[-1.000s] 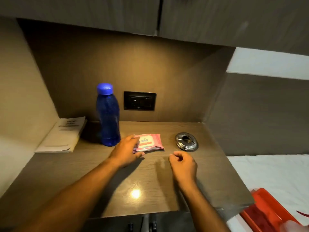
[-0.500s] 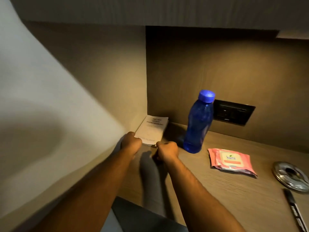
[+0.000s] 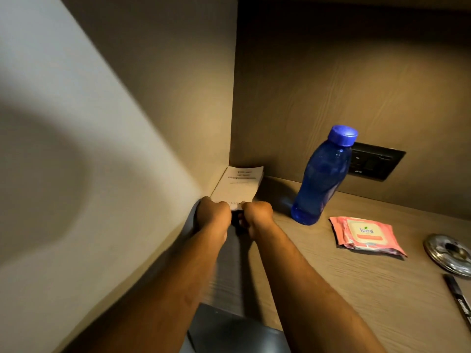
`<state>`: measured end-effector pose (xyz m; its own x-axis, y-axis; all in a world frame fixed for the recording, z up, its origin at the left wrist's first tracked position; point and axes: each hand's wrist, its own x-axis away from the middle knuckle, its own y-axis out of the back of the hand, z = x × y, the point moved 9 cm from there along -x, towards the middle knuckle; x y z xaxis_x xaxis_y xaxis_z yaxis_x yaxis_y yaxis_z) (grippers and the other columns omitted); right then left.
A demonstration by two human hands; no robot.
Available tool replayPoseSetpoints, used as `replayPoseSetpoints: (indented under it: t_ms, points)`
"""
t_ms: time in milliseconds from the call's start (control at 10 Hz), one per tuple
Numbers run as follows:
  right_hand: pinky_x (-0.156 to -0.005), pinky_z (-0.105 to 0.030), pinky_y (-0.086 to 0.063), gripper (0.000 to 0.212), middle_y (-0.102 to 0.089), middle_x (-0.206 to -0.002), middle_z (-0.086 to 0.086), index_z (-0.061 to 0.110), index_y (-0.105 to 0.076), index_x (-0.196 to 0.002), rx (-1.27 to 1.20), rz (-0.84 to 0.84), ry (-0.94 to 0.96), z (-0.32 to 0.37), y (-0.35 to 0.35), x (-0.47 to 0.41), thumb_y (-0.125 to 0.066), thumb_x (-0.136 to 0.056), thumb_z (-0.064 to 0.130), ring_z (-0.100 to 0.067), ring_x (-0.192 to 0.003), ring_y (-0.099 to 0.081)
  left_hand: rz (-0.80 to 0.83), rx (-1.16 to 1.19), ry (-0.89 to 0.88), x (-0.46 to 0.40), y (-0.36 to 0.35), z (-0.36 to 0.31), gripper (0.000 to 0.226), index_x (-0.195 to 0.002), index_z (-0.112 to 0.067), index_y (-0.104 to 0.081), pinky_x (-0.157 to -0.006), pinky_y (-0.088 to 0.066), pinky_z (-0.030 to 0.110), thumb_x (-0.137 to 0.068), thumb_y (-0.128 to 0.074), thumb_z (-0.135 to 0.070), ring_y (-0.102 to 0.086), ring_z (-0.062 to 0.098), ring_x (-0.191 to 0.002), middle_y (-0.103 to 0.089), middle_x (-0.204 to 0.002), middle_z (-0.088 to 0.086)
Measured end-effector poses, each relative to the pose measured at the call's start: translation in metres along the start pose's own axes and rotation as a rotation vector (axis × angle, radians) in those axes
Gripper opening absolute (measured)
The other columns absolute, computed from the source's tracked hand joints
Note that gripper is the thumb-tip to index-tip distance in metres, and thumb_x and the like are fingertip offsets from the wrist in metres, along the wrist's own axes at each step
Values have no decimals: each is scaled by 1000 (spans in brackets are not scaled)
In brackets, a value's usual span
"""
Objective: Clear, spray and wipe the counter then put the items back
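Wood-grain tabletop (image 3: 344, 289) fills the lower right of the frame. At center, the blue bottle (image 3: 321, 182) stands upright. Left of it, tucked in the corner, lies the booklet (image 3: 237, 186), and both hands are on its near edge: left hand (image 3: 212, 212) and right hand (image 3: 256, 215), fingers clenched around it. At right, the pink wipes packet (image 3: 367, 235), then the metal ashtray (image 3: 449, 253) and a pen (image 3: 458, 299).
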<state>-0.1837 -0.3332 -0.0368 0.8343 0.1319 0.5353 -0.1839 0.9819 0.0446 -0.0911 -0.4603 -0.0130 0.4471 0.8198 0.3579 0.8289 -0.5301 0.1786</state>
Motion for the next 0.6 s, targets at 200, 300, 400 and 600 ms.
replayPoseSetpoints:
  t_ms: [200,300,400,600]
  points:
    - [-51,-26,-49,8,-65,-79,-7,13,-60,-94,39,3,12,-38,42,51,-59,-96,21,-15,-62,-57,66,156,145,10,18,31,26,-115,0,-62,-72,-45,33,-90,-55,-7,-54,24,-85,-65,-109,19]
    - [-58,-26,-50,6,-69,-92,-6,18,-61,-92,35,-18,38,-56,64,76,-60,-95,23,-17,-77,-64,110,-55,140,24,27,40,11,-96,-3,-64,-59,-42,29,-90,-55,-6,-56,23,-78,-64,-92,13]
    - [-66,-29,-53,8,-73,-98,-8,16,-65,-91,108,-39,122,-69,101,95,-63,-93,23,-19,-83,-66,141,-204,47,58,27,43,8,-85,-11,-66,-49,-37,23,-86,-60,-7,-59,20,-70,-68,-84,7]
    - [-83,-35,-57,21,-73,-113,-7,10,-71,-109,375,-156,261,-85,200,135,-65,-91,20,-25,-99,-69,314,-303,-52,144,-12,69,17,-77,-19,-67,-52,-46,25,-81,-64,-3,-67,25,-76,-72,-82,7]
